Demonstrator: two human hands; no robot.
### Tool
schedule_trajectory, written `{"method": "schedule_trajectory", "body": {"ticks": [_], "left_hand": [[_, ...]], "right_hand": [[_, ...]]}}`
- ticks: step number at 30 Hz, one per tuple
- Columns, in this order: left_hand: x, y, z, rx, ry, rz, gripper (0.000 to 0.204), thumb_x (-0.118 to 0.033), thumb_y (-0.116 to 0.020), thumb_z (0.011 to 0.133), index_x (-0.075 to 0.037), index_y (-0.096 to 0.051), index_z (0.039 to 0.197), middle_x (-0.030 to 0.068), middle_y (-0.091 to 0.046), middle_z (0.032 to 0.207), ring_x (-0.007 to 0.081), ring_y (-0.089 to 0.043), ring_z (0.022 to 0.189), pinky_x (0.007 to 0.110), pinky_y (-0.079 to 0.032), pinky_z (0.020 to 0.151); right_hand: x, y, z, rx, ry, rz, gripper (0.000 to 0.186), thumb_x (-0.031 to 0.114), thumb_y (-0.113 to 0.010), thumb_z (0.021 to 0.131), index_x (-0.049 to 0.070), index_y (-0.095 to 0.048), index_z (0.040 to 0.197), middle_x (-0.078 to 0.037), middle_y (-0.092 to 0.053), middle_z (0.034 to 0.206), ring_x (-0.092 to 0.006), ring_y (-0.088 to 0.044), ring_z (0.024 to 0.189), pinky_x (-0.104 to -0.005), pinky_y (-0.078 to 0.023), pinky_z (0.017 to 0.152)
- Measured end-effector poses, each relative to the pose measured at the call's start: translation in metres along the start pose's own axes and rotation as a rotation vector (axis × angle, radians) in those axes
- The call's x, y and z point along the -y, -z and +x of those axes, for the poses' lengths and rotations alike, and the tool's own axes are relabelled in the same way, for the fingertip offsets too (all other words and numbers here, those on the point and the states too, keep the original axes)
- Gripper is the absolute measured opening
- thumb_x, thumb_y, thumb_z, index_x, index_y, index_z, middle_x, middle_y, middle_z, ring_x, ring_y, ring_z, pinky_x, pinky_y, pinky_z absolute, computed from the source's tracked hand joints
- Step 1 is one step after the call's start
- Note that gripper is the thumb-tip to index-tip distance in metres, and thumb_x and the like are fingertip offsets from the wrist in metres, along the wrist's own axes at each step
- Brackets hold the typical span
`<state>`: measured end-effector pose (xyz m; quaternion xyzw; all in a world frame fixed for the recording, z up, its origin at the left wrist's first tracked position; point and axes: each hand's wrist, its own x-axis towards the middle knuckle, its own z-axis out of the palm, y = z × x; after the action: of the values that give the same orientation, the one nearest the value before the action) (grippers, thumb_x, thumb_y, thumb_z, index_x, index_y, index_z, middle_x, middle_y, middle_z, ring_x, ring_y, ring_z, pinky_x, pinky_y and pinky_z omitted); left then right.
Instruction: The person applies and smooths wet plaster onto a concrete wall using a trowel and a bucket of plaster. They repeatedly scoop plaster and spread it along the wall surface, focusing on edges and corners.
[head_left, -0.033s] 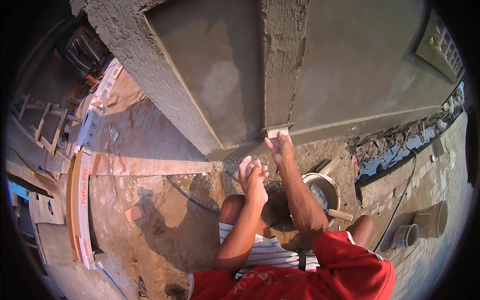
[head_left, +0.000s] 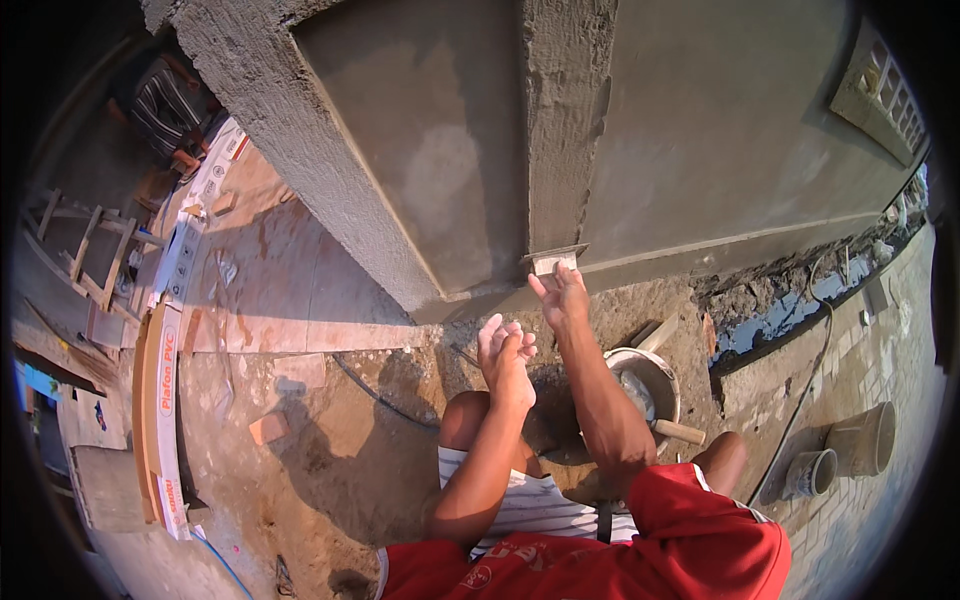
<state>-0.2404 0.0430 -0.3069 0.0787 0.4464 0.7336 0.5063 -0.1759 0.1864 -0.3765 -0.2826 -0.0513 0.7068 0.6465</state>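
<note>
My right hand [head_left: 565, 298] grips a small pale plastering float [head_left: 552, 264] with a thin flat plate. The plate's edge meets the foot of a rough, wet-looking mortar column [head_left: 566, 140]. Smooth grey plastered wall panels [head_left: 420, 160] flank the column. My left hand [head_left: 507, 355] is raised just left of and below the right one, its whitish fingers loosely bent and apart, with nothing visible in them. By my right forearm stands a bucket [head_left: 673, 375] of grey mix. A trowel with a wooden handle [head_left: 680, 432] rests in it.
A brick piece [head_left: 269, 429] and a dark hose [head_left: 365, 388] lie on the dirt at left, near a long carton [head_left: 168, 400]. To the right are two more buckets [head_left: 862, 440] [head_left: 812, 472] and a ditch [head_left: 780, 322] along the wall. Another person [head_left: 165, 110] is at far upper left.
</note>
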Motion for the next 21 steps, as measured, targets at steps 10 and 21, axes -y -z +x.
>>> {"method": "schedule_trajectory", "body": {"ticks": [10, 21], "left_hand": [[0.002, 0.001, 0.000, 0.015, 0.006, -0.013, 0.046, -0.002, -0.057, 0.087, -0.002, -0.038, 0.129, 0.0052, -0.055, 0.096, 0.0152, -0.058, 0.074, 0.026, -0.048, 0.063], [0.006, 0.006, 0.009, 0.049, -0.028, -0.004, 0.054, -0.005, -0.062, 0.086, 0.002, -0.034, 0.133, 0.0061, -0.052, 0.094, 0.0173, -0.059, 0.074, 0.029, -0.050, 0.063]], "right_hand": [[0.053, -0.129, -0.050, 0.180, 0.282, 0.001, 0.010, 0.008, -0.057, 0.091, 0.008, -0.047, 0.094, -0.004, -0.058, 0.093, -0.0235, -0.063, 0.083, -0.0440, -0.060, 0.071], [0.128, -0.307, -0.107, 0.321, 0.562, -0.032, 0.025, 0.011, -0.060, 0.090, -0.004, -0.043, 0.100, -0.016, -0.056, 0.092, -0.0223, -0.064, 0.077, -0.0356, -0.062, 0.059]]}}
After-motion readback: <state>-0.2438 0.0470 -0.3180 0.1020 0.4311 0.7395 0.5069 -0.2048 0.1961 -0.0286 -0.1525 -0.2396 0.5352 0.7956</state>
